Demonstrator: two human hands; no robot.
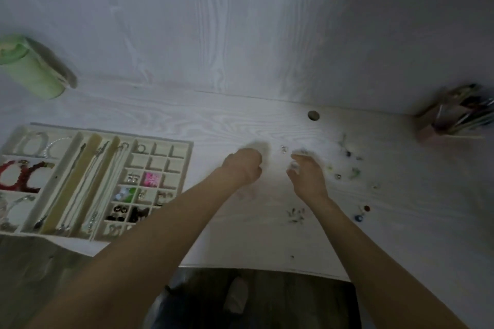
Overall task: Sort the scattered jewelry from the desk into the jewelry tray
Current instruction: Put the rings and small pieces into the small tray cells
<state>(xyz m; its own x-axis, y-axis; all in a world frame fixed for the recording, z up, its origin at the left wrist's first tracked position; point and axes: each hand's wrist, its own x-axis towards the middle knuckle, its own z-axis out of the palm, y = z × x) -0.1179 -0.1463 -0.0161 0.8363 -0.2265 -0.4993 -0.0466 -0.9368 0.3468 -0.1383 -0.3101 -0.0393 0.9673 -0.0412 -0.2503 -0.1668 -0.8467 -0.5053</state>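
The beige jewelry tray [188, 161] lies at the left of the white desk, with bracelets, chains and small compartments of earrings and beads in it. Scattered jewelry lies right of centre: a small silver piece [283, 149], beads and rings [338, 176], a dark cluster [295, 215] and a blue and red pair [358, 218]. My left hand [244, 165] is curled on the desk, its fingertips smeared by blur. Beside the silver piece, my right hand [307, 175] pinches a small pale jewelry piece [294, 167] between thumb and fingers.
A green cylindrical container [32, 69] stands at the back left. A holder full of pens and brushes [454, 115] stands at the back right. There is a round cable hole [313, 115] in the desk near the wall. The desk's front edge [267, 267] runs below my forearms.
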